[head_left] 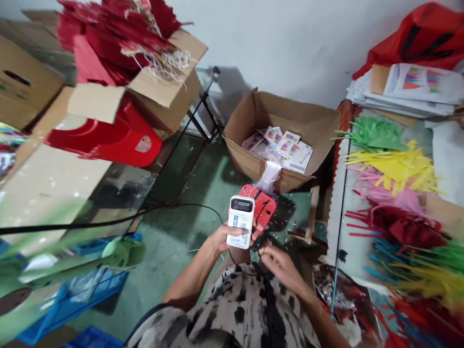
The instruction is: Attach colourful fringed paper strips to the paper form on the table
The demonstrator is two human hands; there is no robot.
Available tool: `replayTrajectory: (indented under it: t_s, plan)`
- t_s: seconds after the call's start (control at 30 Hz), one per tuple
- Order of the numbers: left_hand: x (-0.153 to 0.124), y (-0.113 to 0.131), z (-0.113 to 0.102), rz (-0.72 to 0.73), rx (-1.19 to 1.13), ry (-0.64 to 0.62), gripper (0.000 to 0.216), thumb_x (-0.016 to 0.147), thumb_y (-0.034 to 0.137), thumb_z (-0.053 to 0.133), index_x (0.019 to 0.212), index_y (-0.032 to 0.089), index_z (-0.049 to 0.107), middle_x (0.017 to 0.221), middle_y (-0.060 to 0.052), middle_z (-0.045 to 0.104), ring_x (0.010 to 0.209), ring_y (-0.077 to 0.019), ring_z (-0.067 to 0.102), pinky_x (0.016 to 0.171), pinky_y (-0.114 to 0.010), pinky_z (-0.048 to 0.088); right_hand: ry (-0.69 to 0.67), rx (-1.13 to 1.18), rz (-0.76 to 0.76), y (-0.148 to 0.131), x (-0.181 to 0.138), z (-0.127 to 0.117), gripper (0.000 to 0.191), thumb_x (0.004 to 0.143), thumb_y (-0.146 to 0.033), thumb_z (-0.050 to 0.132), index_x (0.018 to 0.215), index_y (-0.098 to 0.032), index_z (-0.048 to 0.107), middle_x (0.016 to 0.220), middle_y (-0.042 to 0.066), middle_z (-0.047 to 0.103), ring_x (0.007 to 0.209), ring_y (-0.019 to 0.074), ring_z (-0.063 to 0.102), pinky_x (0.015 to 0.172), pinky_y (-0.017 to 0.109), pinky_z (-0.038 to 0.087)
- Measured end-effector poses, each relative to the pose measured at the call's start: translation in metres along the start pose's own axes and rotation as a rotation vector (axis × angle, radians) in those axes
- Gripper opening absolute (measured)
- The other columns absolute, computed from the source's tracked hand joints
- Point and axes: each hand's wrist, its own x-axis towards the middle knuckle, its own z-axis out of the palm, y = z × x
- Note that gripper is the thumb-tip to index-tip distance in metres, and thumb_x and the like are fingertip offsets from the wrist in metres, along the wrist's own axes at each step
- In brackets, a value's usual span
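Observation:
My left hand is closed around a small white device with a dark screen on top and a blue label, held upright over my lap. Just behind the device sits a red object with black markings, touching a clear plastic bag. Lower and to the right, my right hand has its fingers curled together near a thin black cord that runs toward the device; what it pinches is too small to make out.
An open cardboard box with printed cards stands on the green floor ahead. Colourful paper fringe covers the table at right. Left are boxes of red paper items, a red plastic stool, blue crates and a black cable.

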Motion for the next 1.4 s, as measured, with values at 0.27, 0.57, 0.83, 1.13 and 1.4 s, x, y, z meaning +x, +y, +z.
replayTrajectory:
  t_s: [0.27, 0.57, 0.83, 1.13, 1.4]
  plan:
    - [-0.041, 0.047, 0.055, -0.183, 0.478, -0.341, 0.075, 0.063, 0.033, 0.098, 0.132, 0.016, 0.072, 0.12, -0.016, 0.077, 0.097, -0.022, 0.071, 0.085, -0.029, 0.055, 0.182, 0.83, 0.157, -0.093, 0.042, -0.036, 0.077, 0.09, -0.085, 0.048, 0.118, -0.02, 0.076, 0.093, 0.01, 0.077, 0.044, 0.0046, 0.025, 0.039, 0.022, 0.016]
    - [-0.073, 0.085, 0.057, -0.124, 0.907, -0.48, 0.08, 0.068, 0.042, 0.096, 0.139, 0.018, 0.068, 0.126, -0.013, 0.076, 0.111, -0.0261, 0.072, 0.098, -0.034, 0.055, 0.563, 0.901, -0.001, -0.163, 0.039, -0.04, 0.053, 0.077, -0.062, 0.084, 0.109, -0.02, 0.076, 0.057, -0.01, 0.041, 0.044, 0.0045, 0.024, 0.039, 0.019, 0.02]
    - [-0.08, 0.104, 0.032, -0.083, 0.917, -0.426, 0.082, 0.069, 0.04, 0.097, 0.141, 0.018, 0.067, 0.142, -0.017, 0.068, 0.126, -0.0301, 0.067, 0.107, -0.039, 0.052, 0.5, 0.134, -0.158, -0.184, -0.02, -0.002, 0.039, 0.101, -0.056, 0.061, 0.104, -0.022, 0.079, 0.065, -0.001, 0.059, 0.059, 0.0122, 0.053, 0.056, 0.024, 0.043]
    - [-0.068, 0.13, 0.023, -0.292, 1.031, -0.563, 0.066, 0.07, 0.037, 0.096, 0.128, 0.016, 0.073, 0.109, -0.009, 0.08, 0.092, -0.0206, 0.074, 0.081, -0.027, 0.058, 0.295, -0.557, -0.233, -0.183, -0.051, 0.008, 0.037, 0.109, -0.044, 0.047, 0.117, -0.025, 0.078, 0.099, 0.006, 0.082, 0.084, 0.0178, 0.076, 0.074, 0.027, 0.051]
    - [-0.067, 0.126, 0.017, -0.405, 1.015, -0.634, 0.07, 0.073, 0.036, 0.093, 0.136, 0.016, 0.07, 0.108, -0.009, 0.079, 0.086, -0.0184, 0.073, 0.076, -0.026, 0.059, 0.182, -0.707, -0.244, -0.185, -0.047, 0.004, 0.041, 0.111, -0.047, 0.042, 0.107, -0.025, 0.077, 0.083, 0.002, 0.079, 0.07, 0.0145, 0.07, 0.065, 0.028, 0.039]
